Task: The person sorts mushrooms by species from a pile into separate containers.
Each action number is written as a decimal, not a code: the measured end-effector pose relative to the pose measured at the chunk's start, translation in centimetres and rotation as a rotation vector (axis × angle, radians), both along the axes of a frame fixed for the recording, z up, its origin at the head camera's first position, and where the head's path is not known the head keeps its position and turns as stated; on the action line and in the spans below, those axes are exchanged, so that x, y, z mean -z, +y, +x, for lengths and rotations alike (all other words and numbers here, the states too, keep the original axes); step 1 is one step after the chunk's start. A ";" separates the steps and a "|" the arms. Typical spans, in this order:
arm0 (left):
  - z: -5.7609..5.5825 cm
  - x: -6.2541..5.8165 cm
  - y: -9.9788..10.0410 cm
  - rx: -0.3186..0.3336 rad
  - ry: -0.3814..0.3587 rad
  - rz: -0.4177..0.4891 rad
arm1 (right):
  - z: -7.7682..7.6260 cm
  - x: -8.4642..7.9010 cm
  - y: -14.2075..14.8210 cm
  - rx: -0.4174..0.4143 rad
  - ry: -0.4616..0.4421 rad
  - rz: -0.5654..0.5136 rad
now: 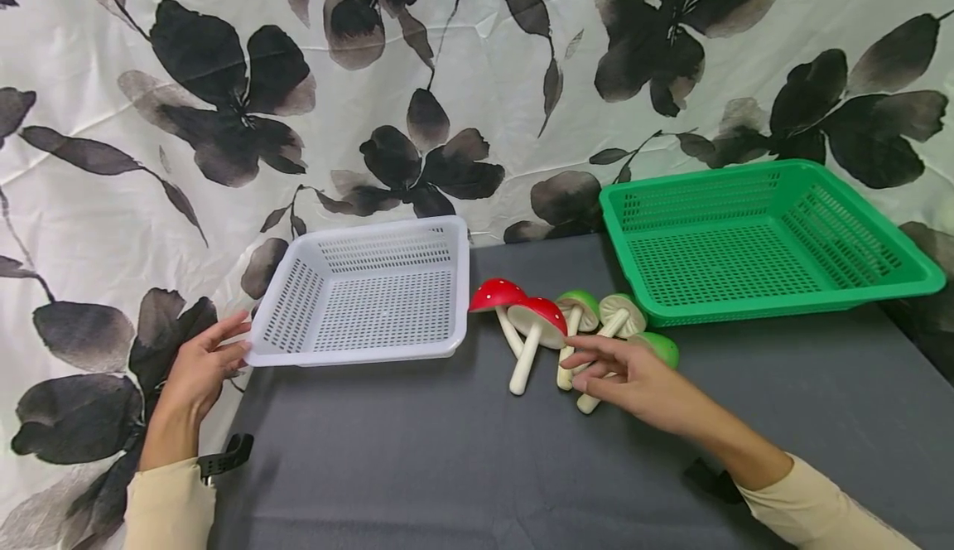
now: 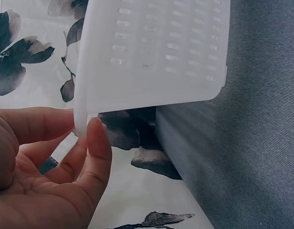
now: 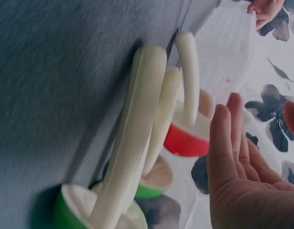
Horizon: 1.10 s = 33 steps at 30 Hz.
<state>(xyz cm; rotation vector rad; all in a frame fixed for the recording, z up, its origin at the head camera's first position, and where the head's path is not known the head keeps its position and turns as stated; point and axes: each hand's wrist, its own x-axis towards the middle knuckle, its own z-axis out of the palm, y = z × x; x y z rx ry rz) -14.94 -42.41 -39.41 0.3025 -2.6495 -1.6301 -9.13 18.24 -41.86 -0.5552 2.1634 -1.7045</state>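
At the left stands a white plastic basket (image 1: 358,359) with slotted walls. My left hand (image 1: 197,372) pinches its near left corner; in the left wrist view the thumb and fingers sit on either side of the rim (image 2: 81,71). Toy mushrooms lie grouped between the two baskets. Two have white-spotted red caps (image 1: 553,316), and several have green caps (image 1: 660,349); all the visible stems (image 3: 130,133) are cream. Over the green ones hovers my right hand (image 1: 637,380), its fingers loosely extended and holding nothing. It partly hides the stems beneath.
A larger green basket (image 1: 782,306) stands at the back right, near the mushrooms. Dark grey cloth (image 1: 417,459) covers the table. Behind and along the left hangs a white sheet (image 1: 477,69) printed with dark flowers. The white basket's left side reaches past the table's left edge.
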 end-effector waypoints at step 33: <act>0.1 1.0 -1.1 0.114 -0.023 0.709 | -1.3 1.7 -4.3 -0.026 -0.353 -0.086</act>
